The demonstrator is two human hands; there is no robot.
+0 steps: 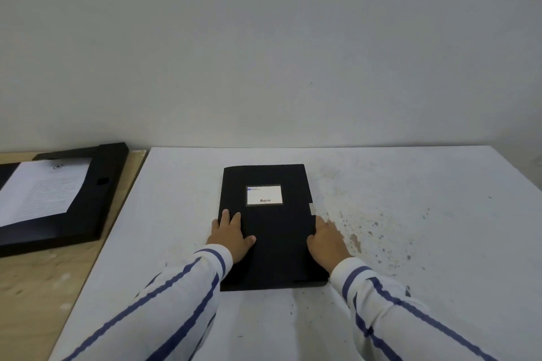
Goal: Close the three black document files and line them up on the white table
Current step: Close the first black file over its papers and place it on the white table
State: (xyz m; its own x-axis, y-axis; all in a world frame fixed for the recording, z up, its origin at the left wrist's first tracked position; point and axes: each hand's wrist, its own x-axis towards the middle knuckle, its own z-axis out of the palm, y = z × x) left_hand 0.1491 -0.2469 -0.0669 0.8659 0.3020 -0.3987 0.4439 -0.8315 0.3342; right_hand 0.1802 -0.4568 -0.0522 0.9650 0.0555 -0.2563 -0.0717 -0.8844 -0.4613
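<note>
Closed file: black, white label with a blue mark. Table: white, grey-brown speckles. Sleeves: white with blue stripes. Open file: black; paper white. Side surface: pale wood.

The white table lies bare right of the closed file; an open file blocks the left.

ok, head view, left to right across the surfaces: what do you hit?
Open black file with paper on the wooden surface → left hand → closed black file on the white table → right hand → dark stains.
</note>
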